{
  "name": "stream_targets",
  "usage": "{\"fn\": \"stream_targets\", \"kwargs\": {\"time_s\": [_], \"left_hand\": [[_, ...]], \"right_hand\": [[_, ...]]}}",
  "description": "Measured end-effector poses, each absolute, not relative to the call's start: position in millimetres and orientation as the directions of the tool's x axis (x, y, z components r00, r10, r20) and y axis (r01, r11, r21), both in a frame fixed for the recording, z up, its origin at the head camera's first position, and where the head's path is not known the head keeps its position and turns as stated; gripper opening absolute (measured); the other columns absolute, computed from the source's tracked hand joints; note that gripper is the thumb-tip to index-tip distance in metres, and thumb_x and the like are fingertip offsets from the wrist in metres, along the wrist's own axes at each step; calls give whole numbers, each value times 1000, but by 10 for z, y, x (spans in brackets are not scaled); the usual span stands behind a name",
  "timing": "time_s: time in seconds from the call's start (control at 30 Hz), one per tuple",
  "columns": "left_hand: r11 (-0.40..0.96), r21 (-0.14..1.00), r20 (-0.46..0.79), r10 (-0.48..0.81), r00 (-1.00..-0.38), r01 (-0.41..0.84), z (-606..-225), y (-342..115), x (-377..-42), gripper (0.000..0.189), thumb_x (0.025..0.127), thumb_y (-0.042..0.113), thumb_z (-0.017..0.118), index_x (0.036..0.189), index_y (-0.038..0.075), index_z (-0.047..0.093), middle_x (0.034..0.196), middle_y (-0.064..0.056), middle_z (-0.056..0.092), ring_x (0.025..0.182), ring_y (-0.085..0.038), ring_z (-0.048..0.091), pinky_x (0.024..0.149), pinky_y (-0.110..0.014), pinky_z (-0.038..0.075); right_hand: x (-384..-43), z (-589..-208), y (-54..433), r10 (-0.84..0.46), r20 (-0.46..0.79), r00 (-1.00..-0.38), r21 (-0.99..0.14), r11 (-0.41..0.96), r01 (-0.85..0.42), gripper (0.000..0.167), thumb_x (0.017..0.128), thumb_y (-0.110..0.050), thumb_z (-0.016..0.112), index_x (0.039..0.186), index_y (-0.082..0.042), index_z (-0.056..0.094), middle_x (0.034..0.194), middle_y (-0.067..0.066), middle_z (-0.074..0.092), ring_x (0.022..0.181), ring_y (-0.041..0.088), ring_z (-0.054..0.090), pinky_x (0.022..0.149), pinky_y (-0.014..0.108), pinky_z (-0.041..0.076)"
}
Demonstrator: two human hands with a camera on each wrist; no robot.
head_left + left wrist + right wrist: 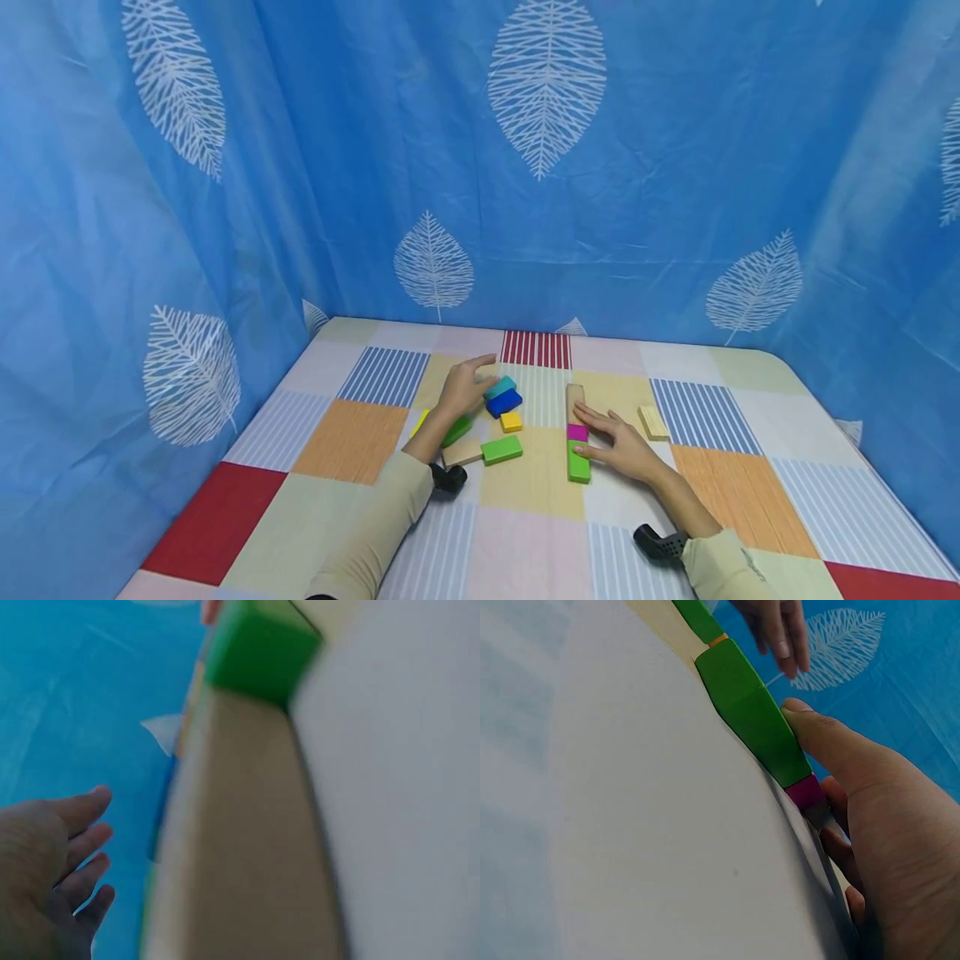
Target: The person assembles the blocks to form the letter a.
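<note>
My left hand (459, 392) hovers at a teal block (501, 387), thumb and fingers apart. In the left wrist view its fingers (88, 840) hold nothing. Beside the teal block lie a blue block (505, 403) and a small yellow block (512, 422). My right hand (621, 448) rests along a straight row made of a plain wooden block (574, 393), a magenta block (577, 432) and a green block (579, 468). Its thumb touches the green block's side in the right wrist view, while the other fingers reach the row farther along, partly hidden.
Nearer the front lie a light green block (502, 451) and a plain wooden block (463, 452), with a dark green block (457, 430) and a yellow piece (420, 422) partly behind the left forearm. Another wooden block (653, 423) lies right of the row. A blue curtain (637, 167) borders the table.
</note>
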State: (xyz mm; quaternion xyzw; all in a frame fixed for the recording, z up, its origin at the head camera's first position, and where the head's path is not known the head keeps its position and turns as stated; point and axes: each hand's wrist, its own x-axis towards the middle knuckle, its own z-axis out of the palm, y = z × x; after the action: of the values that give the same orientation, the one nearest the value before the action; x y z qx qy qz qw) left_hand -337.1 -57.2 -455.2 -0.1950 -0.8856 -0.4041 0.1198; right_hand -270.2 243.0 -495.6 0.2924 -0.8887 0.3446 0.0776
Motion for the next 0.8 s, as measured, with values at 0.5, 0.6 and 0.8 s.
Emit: {"fn": "stream_targets", "kwargs": {"time_s": [0.5,0.6,0.8], "left_hand": [[632,648,247,355,-902,426,-4769,-669,-3426,39,90,20,61,125,6,58,119,-10,61,108,-25,57,92,-39,45],[653,624,227,375,-899,430,-4752,-659,-3444,36,90,20,61,124,8,60,119,-8,61,109,-24,56,91,-39,45],[634,608,155,496,-854,478,-4682,-635,-3444,34,91,17,60,124,12,60,122,-5,59,113,-21,54,92,-34,45]], "right_hand": [[-2692,-4930,2420,-467,304,-831,-571,609,-551,68,80,-35,71,136,-7,45,143,10,38,126,35,38,107,56,10],[-2703,-4937,2423,-467,303,-831,-570,610,-550,68,80,-35,71,137,-7,46,143,10,38,126,34,38,107,56,11],[-2707,-4951,2426,-455,289,-842,-582,615,-532,70,79,-38,71,137,-9,45,143,8,37,127,33,37,108,55,10]]}}
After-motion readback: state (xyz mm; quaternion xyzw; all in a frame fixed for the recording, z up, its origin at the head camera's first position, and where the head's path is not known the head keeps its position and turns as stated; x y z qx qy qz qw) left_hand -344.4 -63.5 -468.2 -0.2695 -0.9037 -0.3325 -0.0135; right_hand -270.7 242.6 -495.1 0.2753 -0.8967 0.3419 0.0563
